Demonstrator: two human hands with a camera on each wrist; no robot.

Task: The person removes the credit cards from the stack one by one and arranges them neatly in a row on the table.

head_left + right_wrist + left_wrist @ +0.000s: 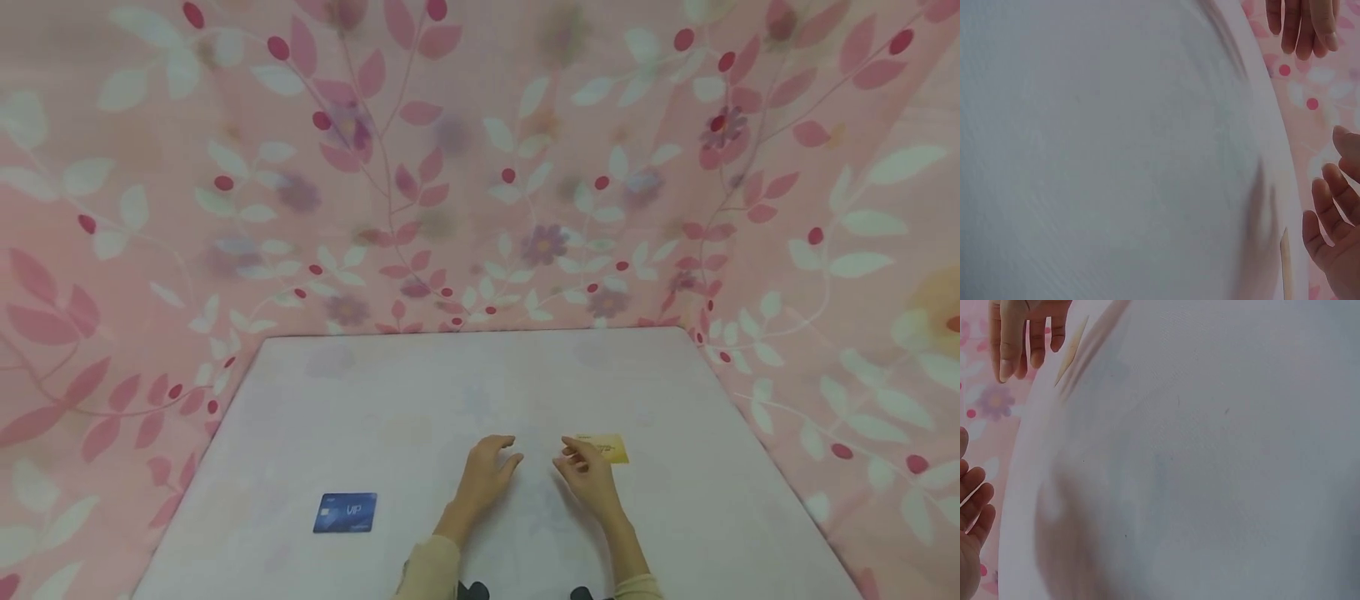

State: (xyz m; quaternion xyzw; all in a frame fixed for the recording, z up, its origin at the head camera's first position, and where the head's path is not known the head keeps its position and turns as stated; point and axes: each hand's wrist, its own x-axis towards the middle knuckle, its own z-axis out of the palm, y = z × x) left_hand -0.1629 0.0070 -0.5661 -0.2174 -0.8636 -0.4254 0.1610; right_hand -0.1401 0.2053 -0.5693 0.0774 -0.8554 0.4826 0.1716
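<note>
My left hand (486,473) hovers over the white table with bent, relaxed fingers and nothing in its grasp. Facing it, my right hand (591,482) is also empty, fingers loosely bent, a gap between the two. Partly behind the right hand in the head view lies a yellow card (617,448); the left wrist view shows this yellow card (1073,353) edge-on near the right hand (1029,334). A blue card (345,512) marked "VIP" lies flat to the left of the left hand. In the right wrist view the right hand (1335,234) appears at the right edge.
The white table (450,375) has its far edge against a pink floral cloth (465,208), which also rises at both sides. Dark rounded objects (477,591) show beside the wrists at the bottom of the head view.
</note>
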